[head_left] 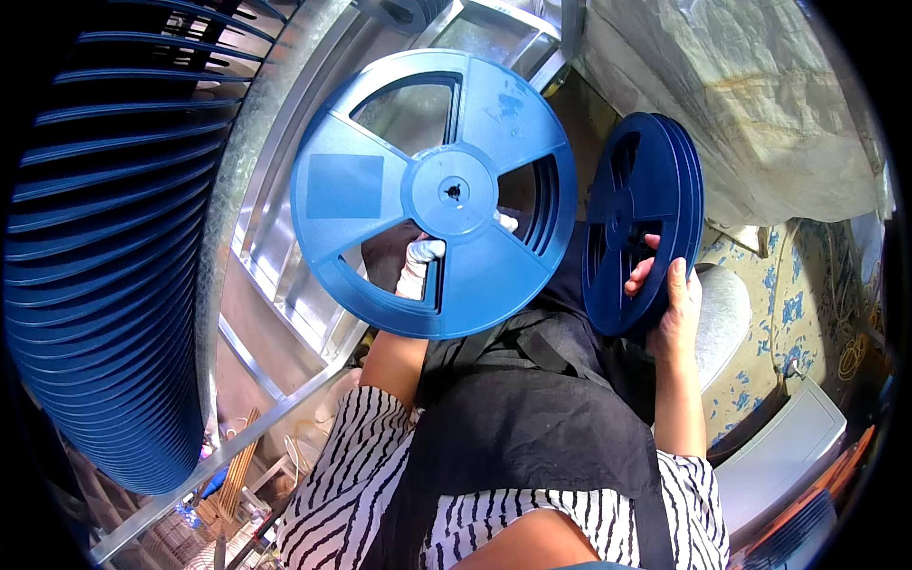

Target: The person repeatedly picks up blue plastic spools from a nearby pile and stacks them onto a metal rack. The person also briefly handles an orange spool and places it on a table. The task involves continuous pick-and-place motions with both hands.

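In front of my body, a stack of blue plastic reels (494,275) faces up, with a round hub and wide cut-out windows. Several layered edges show through its right window. My left hand (418,264), with white coverings on its fingers, grips the stack through the lower-left window; part of the hand is hidden behind the reel. To the right, my right hand (676,309) holds a second, thinner set of blue reels (608,237) tilted nearly on edge. Its thumb lies on the outer rim and its fingers reach through a window. The two sets are apart.
A long row of blue reels (114,313) fills the left side beside a metal frame (275,285). A pale sheet (731,104) hangs at the upper right. Below it lies a floor with blue scraps (793,309), near a grey panel (784,437) at the lower right.
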{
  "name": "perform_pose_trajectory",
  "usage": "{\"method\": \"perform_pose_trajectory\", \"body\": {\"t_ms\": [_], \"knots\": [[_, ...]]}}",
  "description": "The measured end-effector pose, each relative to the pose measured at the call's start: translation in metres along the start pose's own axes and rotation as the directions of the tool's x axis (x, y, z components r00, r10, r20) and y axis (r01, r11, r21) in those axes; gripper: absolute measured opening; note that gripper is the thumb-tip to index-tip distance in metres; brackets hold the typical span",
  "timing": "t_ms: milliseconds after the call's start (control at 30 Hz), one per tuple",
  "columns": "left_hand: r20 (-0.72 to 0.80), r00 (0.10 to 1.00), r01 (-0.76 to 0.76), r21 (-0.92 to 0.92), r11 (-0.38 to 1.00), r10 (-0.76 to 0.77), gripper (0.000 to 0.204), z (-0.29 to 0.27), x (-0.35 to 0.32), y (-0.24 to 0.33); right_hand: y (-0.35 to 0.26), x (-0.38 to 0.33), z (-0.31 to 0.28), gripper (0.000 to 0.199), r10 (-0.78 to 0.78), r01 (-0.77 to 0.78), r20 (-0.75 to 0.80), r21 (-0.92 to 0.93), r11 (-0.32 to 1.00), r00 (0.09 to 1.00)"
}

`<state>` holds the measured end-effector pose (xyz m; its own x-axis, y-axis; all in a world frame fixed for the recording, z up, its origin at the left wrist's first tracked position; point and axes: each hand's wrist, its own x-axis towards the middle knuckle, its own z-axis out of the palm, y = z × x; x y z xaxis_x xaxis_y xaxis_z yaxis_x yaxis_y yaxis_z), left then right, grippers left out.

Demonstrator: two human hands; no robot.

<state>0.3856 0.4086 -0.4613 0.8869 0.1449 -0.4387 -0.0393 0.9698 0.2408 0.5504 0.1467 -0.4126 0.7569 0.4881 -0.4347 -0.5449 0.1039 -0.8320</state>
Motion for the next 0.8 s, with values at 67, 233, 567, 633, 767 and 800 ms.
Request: {"method": "perform_pose_trajectory", "body": {"t_ms": [67, 233, 567, 633, 767, 800], "knots": [[0.118, 0.991, -0.085, 0.189, 0.978, 0.063, 0.075, 0.004, -0.001, 0.001, -0.004, 0.0, -0.002, 0.057, -0.002, 0.002, -0.016, 0.015, 1.0, 1.0], [0.113, 0.991, -0.082, 0.141, 0.987, 0.066, 0.067, 0.005, 0.002, 0.009, -0.013, 0.005, -0.006, 0.058, -0.045, 0.045, -0.012, 0.038, 0.998, 0.999], [-0.174, 0.933, -0.29, 0.152, 0.945, 0.314, 0.053, -0.005, 0.048, 0.12, -0.001, 0.021, -0.005, 0.059, -0.029, 0.03, -0.022, 0.001, 1.0, 0.999], [-0.295, 0.846, -0.345, 0.332, 0.878, 0.444, 0.037, -0.011, 0.103, 0.148, 0.008, 0.017, -0.011, 0.056, -0.007, 0.006, -0.055, -0.021, 1.0, 0.998], [0.121, 0.803, -0.505, 0.66, 0.557, 0.584, 0.03, -0.012, 0.167, 0.235, 0.016, 0.016, -0.006, 0.055, 0.085, -0.085, -0.009, 0.013, 0.996, 0.996], [0.139, 0.788, -0.527, 0.655, 0.541, 0.6, 0.031, -0.006, 0.186, 0.251, 0.019, 0.016, -0.009, 0.056, 0.102, -0.102, -0.008, 0.019, 0.995, 0.995]]}}
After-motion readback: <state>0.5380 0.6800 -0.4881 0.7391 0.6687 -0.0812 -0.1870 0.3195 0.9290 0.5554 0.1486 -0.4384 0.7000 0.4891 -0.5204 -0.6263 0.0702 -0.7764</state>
